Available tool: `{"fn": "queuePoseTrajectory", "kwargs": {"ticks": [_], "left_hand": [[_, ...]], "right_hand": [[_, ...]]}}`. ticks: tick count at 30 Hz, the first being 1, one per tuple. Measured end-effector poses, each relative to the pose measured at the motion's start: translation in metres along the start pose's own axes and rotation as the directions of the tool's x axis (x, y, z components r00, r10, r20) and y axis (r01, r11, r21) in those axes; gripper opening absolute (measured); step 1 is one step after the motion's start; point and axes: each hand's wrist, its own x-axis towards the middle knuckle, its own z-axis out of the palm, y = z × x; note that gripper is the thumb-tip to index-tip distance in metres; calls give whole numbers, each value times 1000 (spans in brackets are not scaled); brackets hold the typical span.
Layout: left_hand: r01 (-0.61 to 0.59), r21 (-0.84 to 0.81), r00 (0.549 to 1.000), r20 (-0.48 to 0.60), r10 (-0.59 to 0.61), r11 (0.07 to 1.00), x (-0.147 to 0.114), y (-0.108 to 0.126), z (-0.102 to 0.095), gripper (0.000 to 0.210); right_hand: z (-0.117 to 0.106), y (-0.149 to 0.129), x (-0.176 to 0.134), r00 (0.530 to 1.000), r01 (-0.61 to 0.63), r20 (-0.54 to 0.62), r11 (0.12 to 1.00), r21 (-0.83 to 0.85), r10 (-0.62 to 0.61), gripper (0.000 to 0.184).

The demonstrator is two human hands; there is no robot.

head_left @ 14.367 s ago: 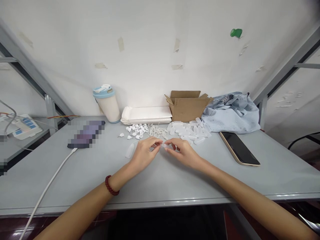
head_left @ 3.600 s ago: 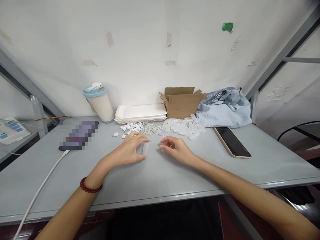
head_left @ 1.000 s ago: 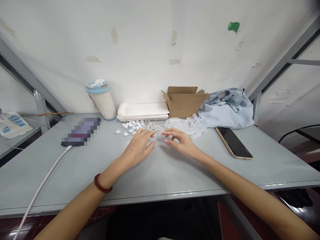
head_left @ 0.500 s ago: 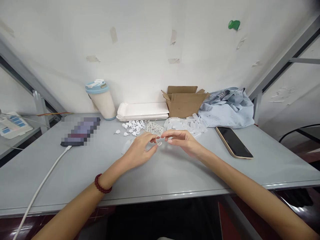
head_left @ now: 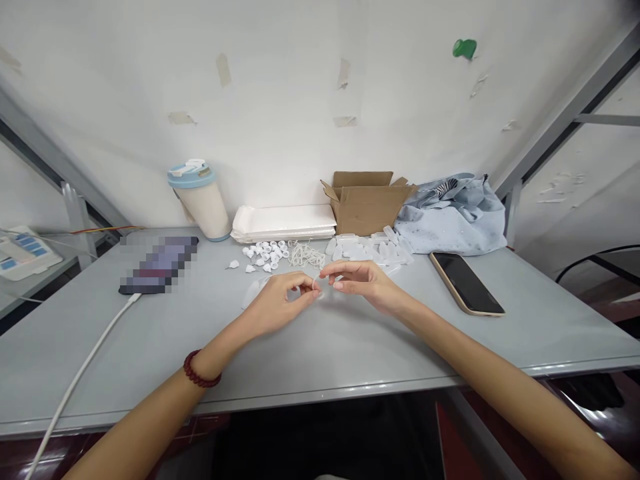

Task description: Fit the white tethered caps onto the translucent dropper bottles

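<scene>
Above the middle of the table, my left hand (head_left: 281, 300) pinches a thin white loop (head_left: 314, 283), which looks like a piece of cord, between thumb and fingers. Most of the loop is covered by the fingertips. My right hand (head_left: 367, 281) is just to its right, fingers stretched out and thumb apart from the index finger, fingertips close to the loop. Behind the hands lie a pile of small white plastic caps (head_left: 267, 253), a heap of whitish cords (head_left: 306, 255) and many clear plastic pieces (head_left: 370, 249). More clear pieces (head_left: 253, 291) are partly hidden behind my left hand.
Along the wall stand a tumbler (head_left: 203, 207), stacked white packs (head_left: 284, 223), an open cardboard box (head_left: 367, 208) and a light blue cloth (head_left: 453, 223). A phone (head_left: 467, 285) lies right; a blurred phone (head_left: 160, 265) with a white cable (head_left: 85, 373) lies left.
My left thumb and fingers have closed together on the white loop, which was more exposed between them before. My right hand stays nearly in place, and the view has shifted slightly.
</scene>
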Motion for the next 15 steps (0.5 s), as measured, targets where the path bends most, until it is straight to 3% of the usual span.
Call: {"fn": "queuePoseTrajectory", "kwargs": {"ticks": [3,5,7,9,11,13,15], "left_hand": [[17,18,1000,-19,-16,1000,1,1,0,24],[20,25,998,-55,-19,999,1,0,0,24],[31,29,996,-89,-29,999,1,-1,0,25],[46,28,993,-113,-42,999,2,-2,0,25],[55,29,990,-128,-51,998,2,-3,1,24],[58,32,989,-135,-53,998,2,-4,1,23],[57,35,990,-134,-52,998,2,-4,2,21]], "right_hand": [[-4,-5,1,998,8,-55,981,-193,-19,28],[-12,-9,2,984,-73,-177,859,-506,-21,22],[-25,-11,2,944,-273,-329,560,-783,-1,17],[-39,-11,1,891,-447,-454,243,-861,30,17],[-53,-10,-1,863,-503,-496,75,-861,94,19],[-63,-10,-3,836,-529,-513,37,-848,194,20],[-67,-13,-5,799,-562,-520,68,-824,303,21]]}}
